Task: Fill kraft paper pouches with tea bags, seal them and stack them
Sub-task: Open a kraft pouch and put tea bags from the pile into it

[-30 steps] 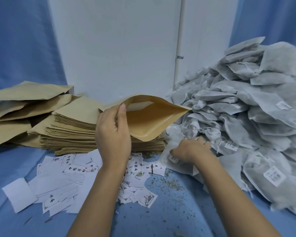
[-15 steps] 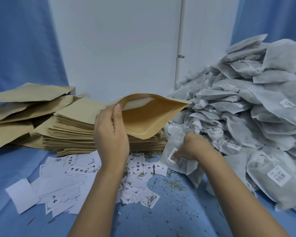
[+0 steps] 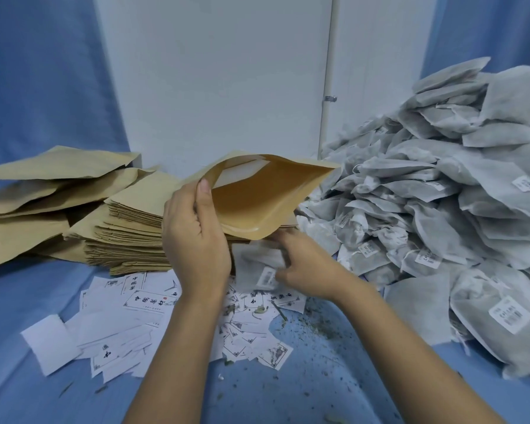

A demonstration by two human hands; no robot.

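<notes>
Reader: Pouches to the left of the hands, how do they lie?

Legend: Just left of the left hand (image 3: 196, 243), a stack of flat kraft pouches (image 3: 129, 228) rests on the blue counter (image 3: 303, 387). Farther left lie looser pouches (image 3: 37, 191), overlapping.

Reader: And the hands themselves?

Legend: Left hand grips the near lip of the open pouch (image 3: 257, 203), thumb upright along the edge, mouth gaping toward the right. Right hand (image 3: 309, 270), just below that mouth, curls round a tea bag (image 3: 251, 261); this part is blurred. Printed paper slips (image 3: 150, 301) lie beneath both wrists. To the right of the right hand rises the heap of tea bags (image 3: 441, 215).
</notes>
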